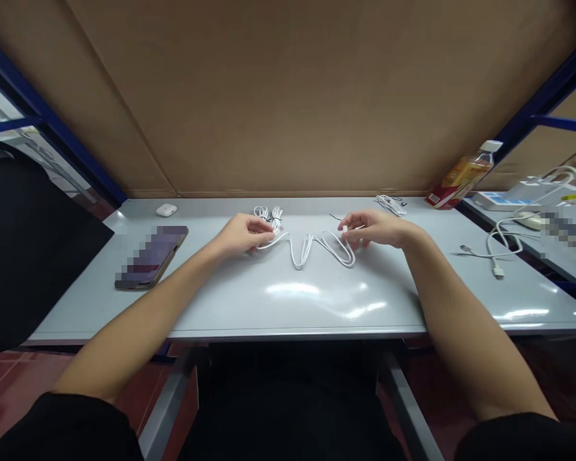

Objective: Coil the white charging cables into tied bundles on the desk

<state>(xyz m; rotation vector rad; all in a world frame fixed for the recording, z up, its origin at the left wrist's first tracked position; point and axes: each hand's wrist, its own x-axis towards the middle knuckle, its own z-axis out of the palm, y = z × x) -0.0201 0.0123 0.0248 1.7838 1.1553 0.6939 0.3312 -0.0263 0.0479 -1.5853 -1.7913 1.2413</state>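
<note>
A white charging cable (308,247) lies in loose bends on the grey table (269,307), between my two hands. My left hand (244,234) is closed on one end of it, thumb and fingers pinched together. The other end, with a white plug, sits between the thumb and fingers of my right hand (372,228). Just behind my left hand are two bundled white cables (277,216), partly hidden by the fingers. A short black twist tie (335,217) rests near my right fingertips.
A phone (152,257) and a white earbud case (166,210) lie at the left. Towards the right are a coiled cable (390,204), a tilted drink bottle (462,176), and a loose white cable (490,250) crossing from the neighbouring table. A brown panel (288,96) stands behind.
</note>
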